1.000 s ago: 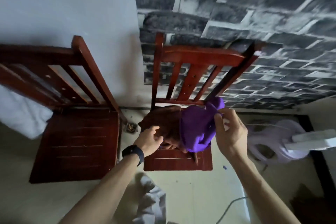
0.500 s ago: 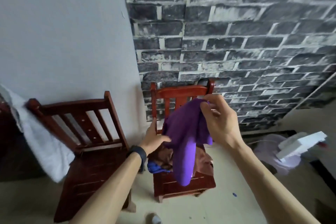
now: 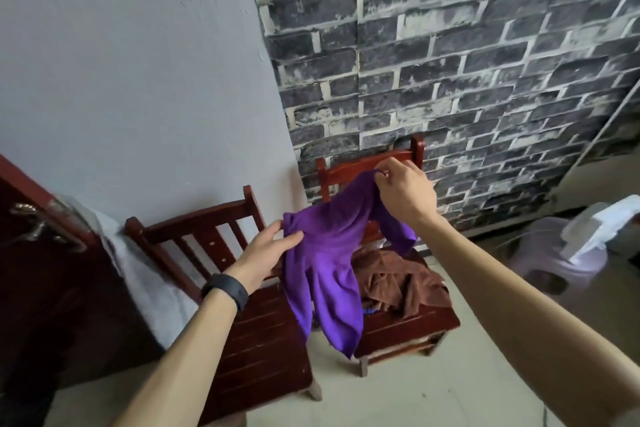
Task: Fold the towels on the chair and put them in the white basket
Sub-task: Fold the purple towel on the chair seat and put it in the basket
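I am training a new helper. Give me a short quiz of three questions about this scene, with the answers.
1. True or false: the left hand and the right hand both grip the purple towel.
2. Which towel lies on the chair by the brick wall? A) green towel B) brown towel C) yellow towel
3. Fill the gap: the black band is on the ___ wrist.
Key: 1 true; 2 B; 3 left.
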